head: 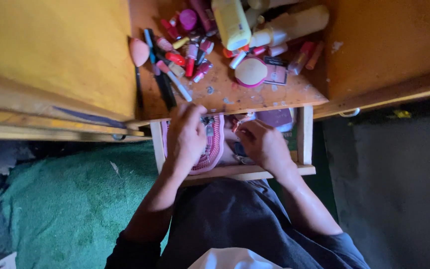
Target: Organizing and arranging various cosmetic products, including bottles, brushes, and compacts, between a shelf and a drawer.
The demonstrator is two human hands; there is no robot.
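Observation:
Both my hands reach into an open wooden drawer point(304, 142) below a shelf. My left hand point(186, 137) rests on a pink striped zip pouch point(214, 147) lying in the drawer, fingers bent over its top near the zipper pull. My right hand point(262, 144) is curled over small items in the drawer's middle, fingertips pinching something small and pale that I cannot make out. A maroon flat box point(277, 118) lies at the drawer's back right.
The wooden shelf point(255, 97) above holds several lipsticks point(190, 57), a yellow bottle point(231, 22), a cream bottle point(289, 25), a round pink compact point(251, 72), a peach sponge point(139, 51) and dark pencils point(162, 82). Yellow cabinet doors point(51, 50) flank it. Green carpet point(65, 204) lies at left.

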